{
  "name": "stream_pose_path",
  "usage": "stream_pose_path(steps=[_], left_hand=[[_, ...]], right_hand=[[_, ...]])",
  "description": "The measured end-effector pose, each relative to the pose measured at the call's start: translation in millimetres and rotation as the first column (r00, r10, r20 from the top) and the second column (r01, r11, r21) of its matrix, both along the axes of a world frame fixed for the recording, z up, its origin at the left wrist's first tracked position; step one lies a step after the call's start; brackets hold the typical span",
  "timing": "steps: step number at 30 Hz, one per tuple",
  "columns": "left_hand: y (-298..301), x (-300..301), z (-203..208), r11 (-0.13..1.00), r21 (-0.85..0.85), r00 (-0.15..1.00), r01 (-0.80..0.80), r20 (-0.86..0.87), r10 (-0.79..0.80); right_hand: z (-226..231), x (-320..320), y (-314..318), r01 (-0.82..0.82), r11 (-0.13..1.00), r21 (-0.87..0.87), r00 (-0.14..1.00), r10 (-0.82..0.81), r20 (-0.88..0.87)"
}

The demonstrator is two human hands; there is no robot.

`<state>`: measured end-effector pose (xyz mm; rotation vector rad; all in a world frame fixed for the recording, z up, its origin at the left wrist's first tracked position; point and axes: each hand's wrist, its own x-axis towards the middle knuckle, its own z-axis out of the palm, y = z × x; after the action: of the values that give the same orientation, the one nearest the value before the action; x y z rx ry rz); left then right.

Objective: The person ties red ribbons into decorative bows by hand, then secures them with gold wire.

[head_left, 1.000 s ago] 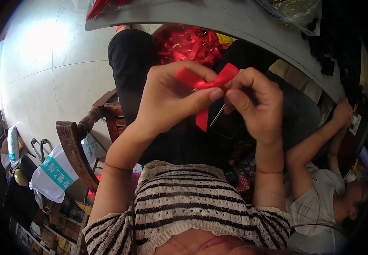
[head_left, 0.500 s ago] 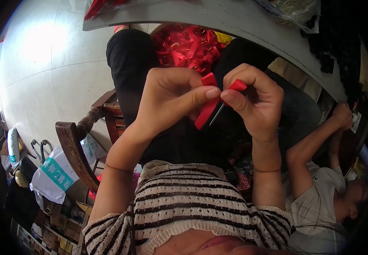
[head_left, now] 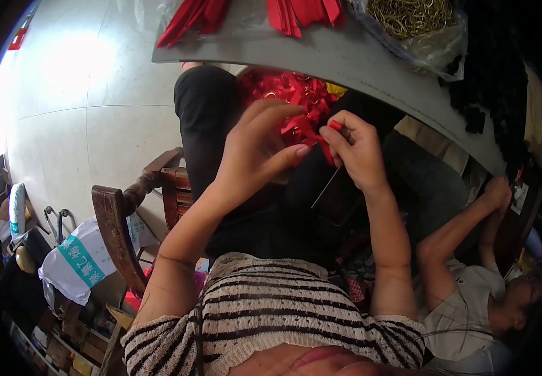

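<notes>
My right hand (head_left: 360,155) pinches a folded red ribbon (head_left: 328,154) over my lap. From beneath those fingers a thin, needle-like rod (head_left: 325,194) slants down to the left; whether the same hand grips it I cannot make out. To the left, my left hand (head_left: 246,149) is slightly blurred, with thumb and fingers apart near the ribbon and nothing visibly held. Beyond both hands, between my knees, lies a heap of red ribbon pieces (head_left: 283,84) with gold-coloured rings among them.
On the grey table (head_left: 371,66) ahead lie red strips (head_left: 199,17) and a plastic bag of gold-coloured rings (head_left: 409,17). Black pieces (head_left: 484,81) hang at its right. A wooden chair arm (head_left: 111,219) and white sack (head_left: 77,258) are left. Another person (head_left: 465,301) sits right.
My left hand has let go of the ribbon and opened, moving slightly left. My right hand still pinches the ribbon, now turned. The view has tilted, showing more of the table.
</notes>
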<state>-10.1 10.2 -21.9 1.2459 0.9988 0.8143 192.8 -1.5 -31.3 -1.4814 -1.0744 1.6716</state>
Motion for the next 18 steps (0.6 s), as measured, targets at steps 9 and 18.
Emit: stream_pose_path(steps=[9,18], left_hand=[[-10.2,-16.2,-5.0,0.982,0.168,0.967,-0.084,-0.224,0.121],[-15.7,-23.3,-5.2,0.968,0.23,0.973,-0.101,-0.18,0.144]], right_hand=[[30.1,-51.1,74.0,-0.409,0.469,0.783,0.769,-0.285,0.573],[29.8,-64.8,115.2,-0.744,0.409,0.528,0.353,-0.43,0.831]])
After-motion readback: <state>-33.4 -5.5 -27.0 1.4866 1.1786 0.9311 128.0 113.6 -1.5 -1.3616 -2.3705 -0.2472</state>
